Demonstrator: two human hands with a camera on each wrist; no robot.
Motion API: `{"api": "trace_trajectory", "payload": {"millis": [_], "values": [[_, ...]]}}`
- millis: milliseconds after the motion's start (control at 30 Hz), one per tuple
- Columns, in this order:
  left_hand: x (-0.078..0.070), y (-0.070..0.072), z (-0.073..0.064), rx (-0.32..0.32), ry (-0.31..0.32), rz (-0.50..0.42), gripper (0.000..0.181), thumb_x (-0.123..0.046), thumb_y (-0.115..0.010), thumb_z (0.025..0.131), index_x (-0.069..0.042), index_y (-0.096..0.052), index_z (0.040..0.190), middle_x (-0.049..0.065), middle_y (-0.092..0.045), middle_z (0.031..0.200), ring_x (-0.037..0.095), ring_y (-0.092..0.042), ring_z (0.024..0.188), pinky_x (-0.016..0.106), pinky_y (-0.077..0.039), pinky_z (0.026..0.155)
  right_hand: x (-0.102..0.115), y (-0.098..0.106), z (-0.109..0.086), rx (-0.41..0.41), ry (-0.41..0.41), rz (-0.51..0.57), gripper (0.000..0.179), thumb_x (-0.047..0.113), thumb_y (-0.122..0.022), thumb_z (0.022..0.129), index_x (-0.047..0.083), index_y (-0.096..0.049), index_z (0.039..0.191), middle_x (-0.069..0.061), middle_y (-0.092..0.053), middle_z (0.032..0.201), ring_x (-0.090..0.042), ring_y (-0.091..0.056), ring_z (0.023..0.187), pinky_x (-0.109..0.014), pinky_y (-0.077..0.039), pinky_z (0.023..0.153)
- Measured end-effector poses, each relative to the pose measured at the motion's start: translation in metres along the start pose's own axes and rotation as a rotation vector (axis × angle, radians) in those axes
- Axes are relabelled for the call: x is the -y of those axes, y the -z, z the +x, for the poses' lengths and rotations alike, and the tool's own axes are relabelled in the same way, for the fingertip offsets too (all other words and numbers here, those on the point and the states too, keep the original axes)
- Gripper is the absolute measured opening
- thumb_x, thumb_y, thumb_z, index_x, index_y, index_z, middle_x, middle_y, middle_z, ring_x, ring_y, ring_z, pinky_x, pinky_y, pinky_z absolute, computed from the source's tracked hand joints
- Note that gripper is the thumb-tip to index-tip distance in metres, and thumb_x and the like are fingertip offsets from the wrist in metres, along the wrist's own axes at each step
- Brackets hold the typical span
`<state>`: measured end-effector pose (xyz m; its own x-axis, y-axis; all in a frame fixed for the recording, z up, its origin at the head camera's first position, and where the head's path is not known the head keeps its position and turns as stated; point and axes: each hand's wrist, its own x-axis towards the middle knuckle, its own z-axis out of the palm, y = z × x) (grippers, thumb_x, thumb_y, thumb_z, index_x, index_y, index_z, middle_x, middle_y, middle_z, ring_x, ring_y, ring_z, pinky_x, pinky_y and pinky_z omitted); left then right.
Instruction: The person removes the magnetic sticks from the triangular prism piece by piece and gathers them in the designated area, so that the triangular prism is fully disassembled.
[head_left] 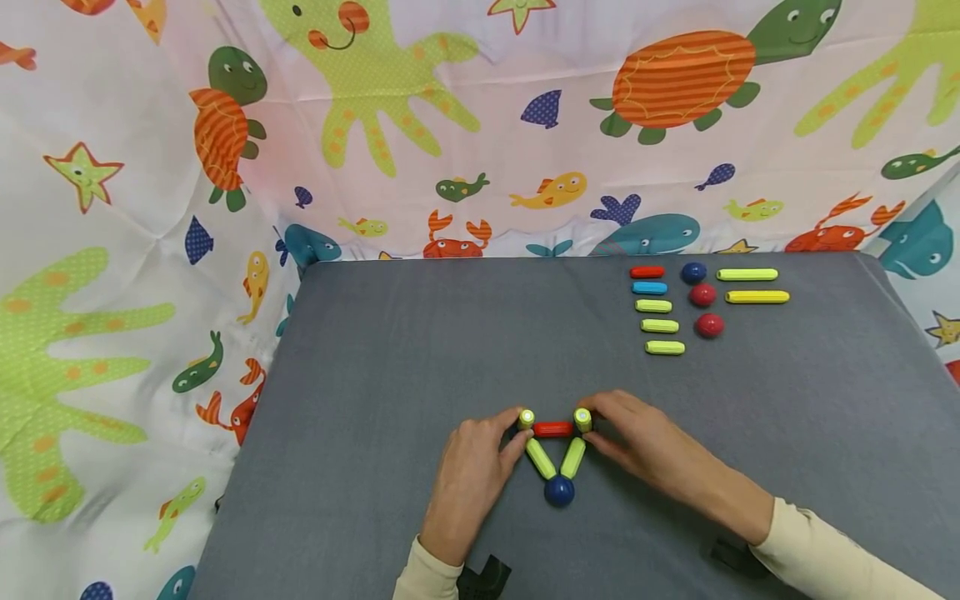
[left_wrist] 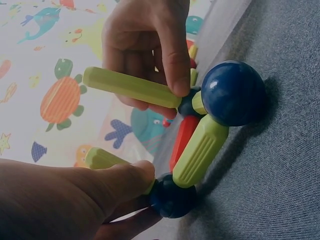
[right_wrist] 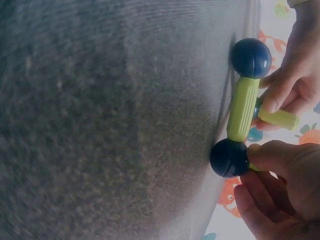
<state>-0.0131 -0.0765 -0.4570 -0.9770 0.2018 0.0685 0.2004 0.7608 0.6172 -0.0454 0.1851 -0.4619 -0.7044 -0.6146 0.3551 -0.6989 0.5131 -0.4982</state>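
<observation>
Magnetic sticks and balls form a small triangle on the grey table. Its front corner is a blue ball (head_left: 559,491), joined by a left green stick (head_left: 540,458) and a right green stick (head_left: 573,457) to two rear blue balls. A red stick (head_left: 552,429) spans the rear side. On each rear ball stands an upright green stick. My left hand (head_left: 468,479) pinches the left upright stick (left_wrist: 102,158) by its base, against the left blue ball (left_wrist: 172,196). My right hand (head_left: 660,450) pinches the right upright stick (left_wrist: 130,88) low down; the right blue ball (right_wrist: 229,158) touches its fingertips.
Behind to the right lie short sticks in a column: a red stick (head_left: 647,272), a blue stick (head_left: 649,287) and green ones. Beside them are a blue ball (head_left: 693,272), two red balls (head_left: 709,325) and two longer sticks (head_left: 757,297). A sea-animal print cloth (head_left: 420,208) hangs behind the table.
</observation>
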Motion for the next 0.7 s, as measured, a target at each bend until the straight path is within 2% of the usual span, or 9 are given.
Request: {"api": "trace_trajectory", "payload": {"millis": [133, 300, 433, 567, 700], "values": [[-0.001, 0.0, 0.0, 0.002, 0.002, -0.002, 0.027, -0.026, -0.079, 0.097, -0.018, -0.079, 0.123, 0.009, -0.079, 0.089, 0.004, -0.04, 0.045, 0.025, -0.031, 0.039, 0.0, -0.001, -0.001, 0.007, -0.017, -0.018, 0.043, 0.002, -0.09, 0.083, 0.015, -0.067, 0.117, 0.009, -0.068, 0.109, -0.008, -0.066, 0.097, -0.033, -0.062, 0.079], [-0.001, 0.0, -0.001, 0.003, 0.008, -0.008, 0.027, -0.026, -0.079, 0.098, -0.018, -0.079, 0.124, 0.009, -0.078, 0.086, 0.005, -0.036, 0.041, 0.025, -0.029, 0.038, 0.0, -0.001, 0.0, 0.004, -0.023, -0.026, 0.042, 0.001, -0.089, 0.084, 0.014, -0.066, 0.116, 0.009, -0.069, 0.109, -0.007, -0.067, 0.099, -0.033, -0.062, 0.08], [-0.001, -0.001, 0.0, 0.006, 0.001, -0.003, 0.026, -0.025, -0.08, 0.097, -0.02, -0.079, 0.122, 0.008, -0.079, 0.09, 0.004, -0.041, 0.044, 0.025, -0.032, 0.039, -0.003, 0.001, 0.001, 0.0, -0.013, 0.001, 0.041, -0.001, -0.087, 0.084, 0.014, -0.064, 0.114, 0.007, -0.07, 0.11, -0.007, -0.069, 0.099, -0.033, -0.062, 0.081], [-0.001, -0.002, 0.0, 0.011, 0.002, -0.008, 0.026, -0.025, -0.08, 0.097, -0.019, -0.079, 0.122, 0.007, -0.078, 0.086, 0.004, -0.04, 0.045, 0.025, -0.031, 0.04, -0.007, 0.013, 0.001, -0.015, -0.028, 0.026, 0.043, 0.0, -0.087, 0.084, 0.014, -0.065, 0.119, 0.008, -0.07, 0.108, -0.007, -0.07, 0.095, -0.032, -0.062, 0.079], [-0.001, -0.001, 0.0, 0.008, 0.005, -0.004, 0.026, -0.025, -0.08, 0.097, -0.02, -0.079, 0.122, 0.005, -0.075, 0.08, 0.005, -0.035, 0.043, 0.025, -0.027, 0.039, -0.012, 0.034, 0.001, -0.027, -0.092, 0.016, 0.04, 0.006, -0.084, 0.089, 0.018, -0.066, 0.122, 0.014, -0.071, 0.109, -0.004, -0.07, 0.097, -0.021, -0.058, 0.086]]}}
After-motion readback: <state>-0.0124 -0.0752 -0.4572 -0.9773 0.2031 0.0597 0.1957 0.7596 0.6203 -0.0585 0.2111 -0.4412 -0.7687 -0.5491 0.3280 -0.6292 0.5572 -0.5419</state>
